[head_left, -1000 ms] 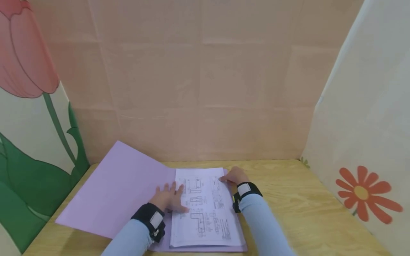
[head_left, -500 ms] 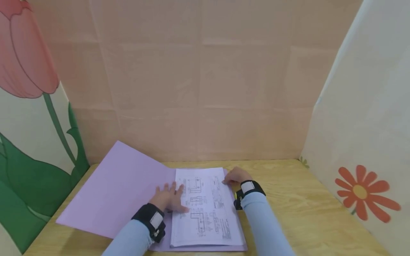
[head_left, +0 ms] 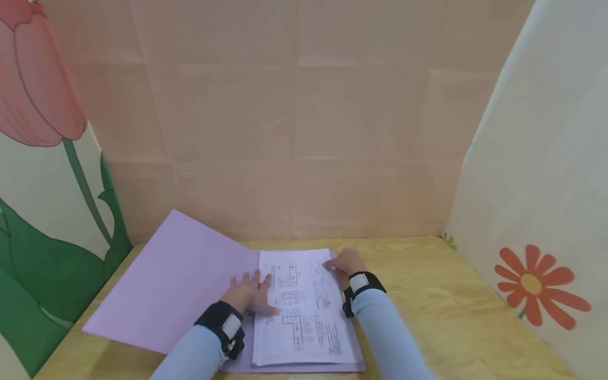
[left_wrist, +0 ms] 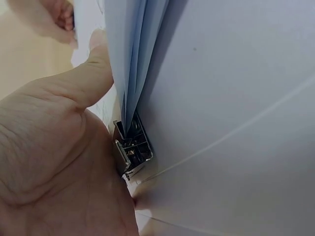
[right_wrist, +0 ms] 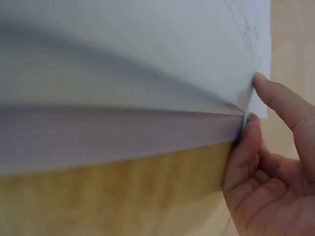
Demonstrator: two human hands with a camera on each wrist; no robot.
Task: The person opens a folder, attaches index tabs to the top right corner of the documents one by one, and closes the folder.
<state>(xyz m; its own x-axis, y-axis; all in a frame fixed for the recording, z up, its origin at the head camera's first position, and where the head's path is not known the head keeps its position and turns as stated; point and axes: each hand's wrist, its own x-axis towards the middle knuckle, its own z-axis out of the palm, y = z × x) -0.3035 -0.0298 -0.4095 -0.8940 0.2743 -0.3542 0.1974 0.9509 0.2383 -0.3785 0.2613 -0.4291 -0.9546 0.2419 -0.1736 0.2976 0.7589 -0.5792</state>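
Note:
A lilac folder (head_left: 180, 285) lies opened on the table, its cover angled up to the left. On its right half rests a stack of white papers (head_left: 311, 338) printed with technical drawings. My left hand (head_left: 248, 296) lies with fingers spread across the stack's left edge. In the left wrist view, its thumb touches the sheets, and its palm is beside a metal clip (left_wrist: 133, 145) at the folder's spine. My right hand (head_left: 349, 261) is at the upper right edge of the stack. In the right wrist view, thumb and forefinger pinch the paper edge (right_wrist: 248, 96).
The wooden table (head_left: 427, 306) extends right of the folder. A peach cloth wall (head_left: 294, 132) stands behind it. Flower-printed panels stand on the left (head_left: 52, 200) and right (head_left: 532, 184). A pale sliver (head_left: 311, 378) shows at the bottom edge of the head view.
My right hand shifts slightly right along the paper edge, then back left. The left hand, papers and folder stay almost in place.

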